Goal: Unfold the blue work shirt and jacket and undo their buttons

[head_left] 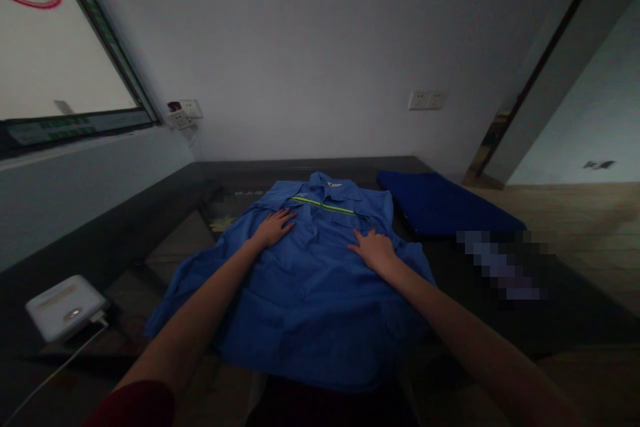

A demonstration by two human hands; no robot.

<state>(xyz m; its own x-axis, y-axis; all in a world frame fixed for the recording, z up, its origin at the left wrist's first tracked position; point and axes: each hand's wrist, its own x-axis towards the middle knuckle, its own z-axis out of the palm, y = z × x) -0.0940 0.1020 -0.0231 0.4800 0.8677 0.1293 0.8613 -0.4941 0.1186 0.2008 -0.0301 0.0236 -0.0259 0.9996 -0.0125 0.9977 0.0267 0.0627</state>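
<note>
A blue work shirt [310, 287] with a yellow-green stripe across the chest lies spread flat, front up, on a dark table [125, 233]. My left hand [274, 227] rests flat on its left chest, fingers stretched toward the collar. My right hand [373, 248] lies flat on the right chest, fingers spread. Neither hand holds anything. The shirt's collar points away from me and its hem hangs over the near table edge.
A folded dark blue cloth [440, 203] lies on the table to the right of the shirt. A white device [64, 307] with a cable sits at the near left. Wall sockets [184, 113] are behind, and a doorway [575, 113] opens at right.
</note>
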